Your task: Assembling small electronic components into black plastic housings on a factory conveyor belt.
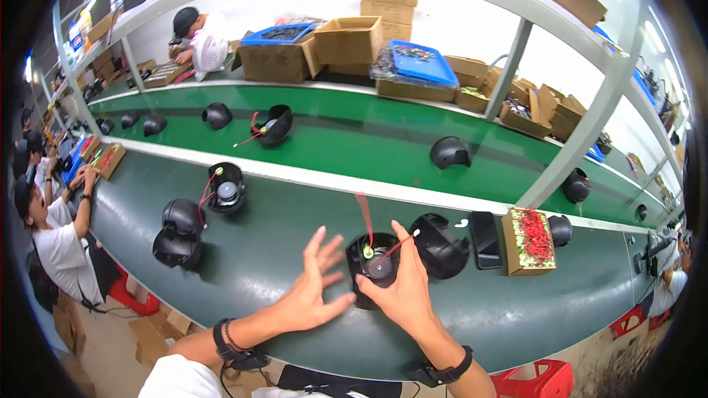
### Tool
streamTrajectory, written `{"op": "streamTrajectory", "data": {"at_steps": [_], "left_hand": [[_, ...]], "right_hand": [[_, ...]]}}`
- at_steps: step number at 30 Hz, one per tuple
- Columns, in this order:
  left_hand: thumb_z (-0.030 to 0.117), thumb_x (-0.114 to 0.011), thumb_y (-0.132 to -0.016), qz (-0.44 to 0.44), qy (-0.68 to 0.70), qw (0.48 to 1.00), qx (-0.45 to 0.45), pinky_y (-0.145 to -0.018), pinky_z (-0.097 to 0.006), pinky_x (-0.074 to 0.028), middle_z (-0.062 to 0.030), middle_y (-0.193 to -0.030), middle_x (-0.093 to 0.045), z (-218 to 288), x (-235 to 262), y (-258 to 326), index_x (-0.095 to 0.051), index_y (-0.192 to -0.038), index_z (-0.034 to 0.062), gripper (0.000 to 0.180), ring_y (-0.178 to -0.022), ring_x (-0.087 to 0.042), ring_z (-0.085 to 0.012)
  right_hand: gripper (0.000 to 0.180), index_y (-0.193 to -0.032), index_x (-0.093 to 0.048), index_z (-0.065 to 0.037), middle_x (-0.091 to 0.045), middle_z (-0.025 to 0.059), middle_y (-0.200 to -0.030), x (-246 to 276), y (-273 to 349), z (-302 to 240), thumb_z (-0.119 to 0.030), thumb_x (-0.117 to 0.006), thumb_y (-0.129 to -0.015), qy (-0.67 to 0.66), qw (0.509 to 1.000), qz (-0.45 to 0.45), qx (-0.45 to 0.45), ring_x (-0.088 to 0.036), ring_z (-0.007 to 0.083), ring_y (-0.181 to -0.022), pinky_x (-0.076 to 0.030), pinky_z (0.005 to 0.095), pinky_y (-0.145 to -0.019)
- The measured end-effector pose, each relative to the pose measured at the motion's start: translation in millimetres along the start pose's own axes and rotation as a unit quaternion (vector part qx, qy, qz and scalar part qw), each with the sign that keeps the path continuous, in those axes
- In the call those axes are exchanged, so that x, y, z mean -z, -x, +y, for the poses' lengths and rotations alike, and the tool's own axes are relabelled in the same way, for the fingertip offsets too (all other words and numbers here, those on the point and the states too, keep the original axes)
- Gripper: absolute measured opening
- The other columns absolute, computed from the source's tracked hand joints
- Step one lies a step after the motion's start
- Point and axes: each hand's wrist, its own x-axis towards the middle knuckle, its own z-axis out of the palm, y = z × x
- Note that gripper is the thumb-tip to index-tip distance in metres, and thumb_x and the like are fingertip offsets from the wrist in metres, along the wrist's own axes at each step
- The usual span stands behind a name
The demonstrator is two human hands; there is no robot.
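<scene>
In front of me on the dark green worktop sits a black rounded plastic shell [359,254] with its hollow side up. Inside it are a round grey speaker-like part [378,265] and a small yellow-green piece [367,252] with red wires. My right hand [402,287] grips the shell's right side, thumb across the near part and index finger along the far part. A red wire with a white plug passes by that index finger. My left hand [316,291] hovers just left of the shell, fingers spread, holding nothing. Against my right fingers stands another black shell [440,247].
A black phone [484,239] and a cardboard box of red-wired parts [529,242] lie to the right. More black shells [178,234] rest at left and on the green conveyor [332,133] beyond a white rail. A co-worker [63,232] works at far left.
</scene>
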Motion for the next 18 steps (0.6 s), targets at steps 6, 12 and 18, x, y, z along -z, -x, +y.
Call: {"op": "streamTrajectory", "data": {"at_steps": [6,12,18], "left_hand": [[0.010,-0.080,-0.091,0.000,-0.486,0.851,-0.197,-0.125,-0.054,-0.038,-0.0222,-0.159,-0.047,45,45,-8,-0.055,-0.150,0.0052,0.064,-0.150,-0.045,-0.0424],[0.018,-0.078,-0.095,-0.012,-0.441,0.878,-0.184,-0.094,-0.046,-0.057,-0.0092,-0.104,-0.068,38,48,-9,-0.069,-0.113,0.0076,0.023,-0.100,-0.069,-0.0320],[0.014,-0.076,-0.097,0.022,-0.421,0.899,-0.116,-0.072,-0.045,-0.056,-0.0109,-0.095,-0.065,46,35,5,-0.068,-0.108,0.0056,0.015,-0.082,-0.068,-0.0337]], "right_hand": [[0.099,-0.159,-0.040,-0.002,-0.052,0.0275,-0.148,-16,21,-20,-0.020,-0.085,-0.072,0.137,0.986,-0.089,-0.016,-0.053,0.0466,-0.134,-0.040,0.0593,-0.116],[0.098,-0.157,-0.035,0.009,-0.036,0.0353,-0.159,-40,27,-18,-0.012,-0.082,-0.073,0.189,0.977,-0.042,0.089,-0.042,0.0519,-0.145,-0.039,0.0567,-0.119],[0.101,-0.160,-0.030,0.010,-0.037,0.0328,-0.158,-47,27,-19,-0.008,-0.079,-0.073,0.202,0.974,-0.031,0.101,-0.043,0.0502,-0.144,-0.039,0.0554,-0.119]]}}
